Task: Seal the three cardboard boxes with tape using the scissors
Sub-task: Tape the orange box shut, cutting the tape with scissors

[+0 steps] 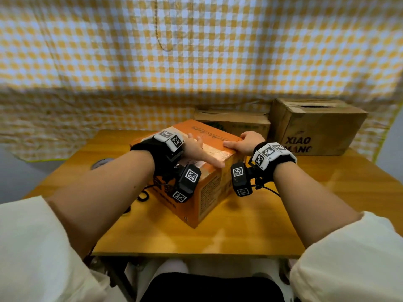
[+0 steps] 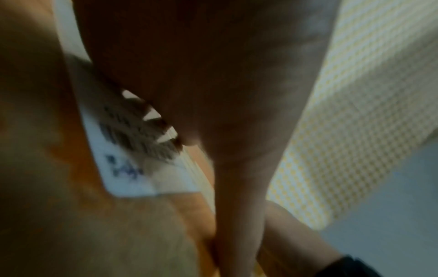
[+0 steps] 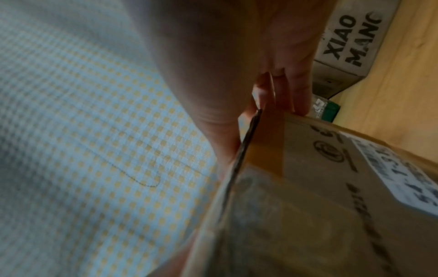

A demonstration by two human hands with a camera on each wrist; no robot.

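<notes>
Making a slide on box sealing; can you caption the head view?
Left hand presses flat on the taped orange box while the right hand grips its far edge.

The brown cardboard box (image 1: 318,127) is showing "XIAO MANG" in black capitals on its front face; the last letter is looking partly cut off. To the left of that brown box, the orange box (image 1: 209,184) is carrying printed lines and a white label (image 3: 400,172) with blurred dark characters, too smeared to read. Square black-and-white coded markers (image 1: 267,151) are sitting on the wrist cameras.
</notes>
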